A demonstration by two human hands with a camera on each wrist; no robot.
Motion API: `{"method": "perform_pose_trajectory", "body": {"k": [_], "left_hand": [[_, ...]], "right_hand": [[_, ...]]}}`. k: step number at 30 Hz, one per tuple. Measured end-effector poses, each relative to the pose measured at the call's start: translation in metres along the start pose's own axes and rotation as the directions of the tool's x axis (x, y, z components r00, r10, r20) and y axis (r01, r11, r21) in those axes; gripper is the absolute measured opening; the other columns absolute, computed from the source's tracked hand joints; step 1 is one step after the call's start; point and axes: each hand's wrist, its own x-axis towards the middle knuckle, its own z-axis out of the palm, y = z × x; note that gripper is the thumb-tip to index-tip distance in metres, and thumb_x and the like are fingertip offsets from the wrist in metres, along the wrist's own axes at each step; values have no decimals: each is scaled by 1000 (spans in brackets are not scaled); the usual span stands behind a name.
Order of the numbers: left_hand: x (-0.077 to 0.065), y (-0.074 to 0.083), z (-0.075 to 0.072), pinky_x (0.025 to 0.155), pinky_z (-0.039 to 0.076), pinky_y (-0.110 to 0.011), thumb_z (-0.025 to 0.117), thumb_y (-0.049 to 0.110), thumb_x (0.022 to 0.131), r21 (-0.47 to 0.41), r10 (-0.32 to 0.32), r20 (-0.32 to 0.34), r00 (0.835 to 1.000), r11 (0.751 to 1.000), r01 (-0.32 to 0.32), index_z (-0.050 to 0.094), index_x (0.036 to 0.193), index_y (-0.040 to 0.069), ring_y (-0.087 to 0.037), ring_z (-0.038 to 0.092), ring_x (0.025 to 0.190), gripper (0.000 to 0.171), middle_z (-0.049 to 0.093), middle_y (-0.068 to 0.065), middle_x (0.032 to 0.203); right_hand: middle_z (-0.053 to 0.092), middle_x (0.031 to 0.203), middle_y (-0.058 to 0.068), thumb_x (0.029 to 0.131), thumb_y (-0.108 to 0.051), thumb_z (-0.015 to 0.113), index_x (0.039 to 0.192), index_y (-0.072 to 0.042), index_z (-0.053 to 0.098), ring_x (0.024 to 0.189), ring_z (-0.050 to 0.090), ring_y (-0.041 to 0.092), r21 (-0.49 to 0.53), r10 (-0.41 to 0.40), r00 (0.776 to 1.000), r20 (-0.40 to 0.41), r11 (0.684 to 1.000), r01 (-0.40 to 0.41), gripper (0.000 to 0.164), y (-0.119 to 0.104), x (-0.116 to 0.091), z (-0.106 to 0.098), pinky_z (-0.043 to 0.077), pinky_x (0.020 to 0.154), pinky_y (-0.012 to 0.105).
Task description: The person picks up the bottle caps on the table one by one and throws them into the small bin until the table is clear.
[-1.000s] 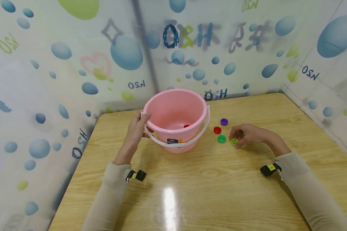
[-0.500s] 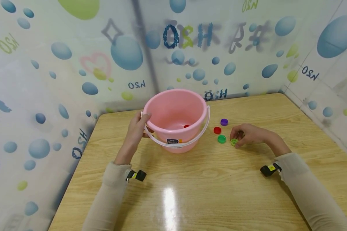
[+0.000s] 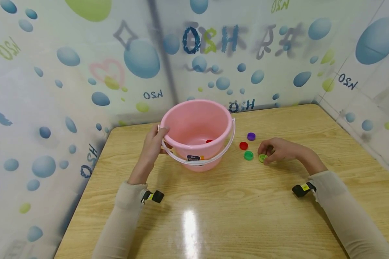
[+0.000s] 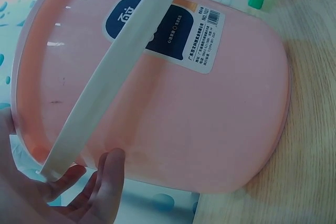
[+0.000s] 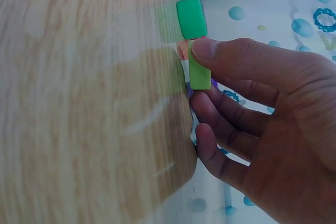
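A pink plastic bucket (image 3: 199, 144) with a white carrying handle (image 3: 201, 162) stands upright on the table. My left hand (image 3: 152, 144) grips its rim at the left, thumb over the edge and fingers outside; the left wrist view shows several fingers near the handle's pivot. To the bucket's right, my right hand (image 3: 277, 150) pinches a light-green bottle cap (image 5: 200, 66) at the tabletop between thumb and fingers. Beside it lie a green cap (image 3: 248, 155), a red cap (image 3: 244, 145) and a purple cap (image 3: 251, 136). Another red piece (image 3: 209, 141) shows partly inside the bucket.
The wooden table (image 3: 214, 208) reaches back to a wall curtain (image 3: 181, 64) printed with blue and green drops. A paper label (image 4: 173, 30) is stuck on the bucket's side. Each sleeve cuff carries a small black camera (image 3: 299, 190).
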Motion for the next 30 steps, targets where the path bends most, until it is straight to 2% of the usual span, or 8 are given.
{"method": "perform_pose_trajectory", "body": {"k": [9,20,30], "left_hand": [[2,-2,0,61,63,-35,51,50,103,-6,3,1,1000,1000,-3,54,131,7,-30,69,79,51,63,1,76],[0,0,1,60,62,-34,51,51,103,0,-1,-5,1000,1000,1,54,129,10,-23,67,75,48,63,1,77],[1,1,2,59,63,-32,50,48,103,-6,-8,-11,1000,1000,8,54,129,13,-34,68,82,43,63,1,79]], "right_hand": [[69,105,7,85,-10,82,107,-5,70,92,62,16,-14,14,1000,-2,1000,-14,25,-1,-1,-1,56,81,25],[70,109,6,86,-12,82,110,-5,70,98,64,18,-26,16,1000,-15,1000,-16,28,-2,-3,-4,57,86,33],[72,111,7,88,-13,80,112,-5,71,101,68,20,-33,17,999,-32,999,-19,27,-5,-7,-9,59,89,30]]}}
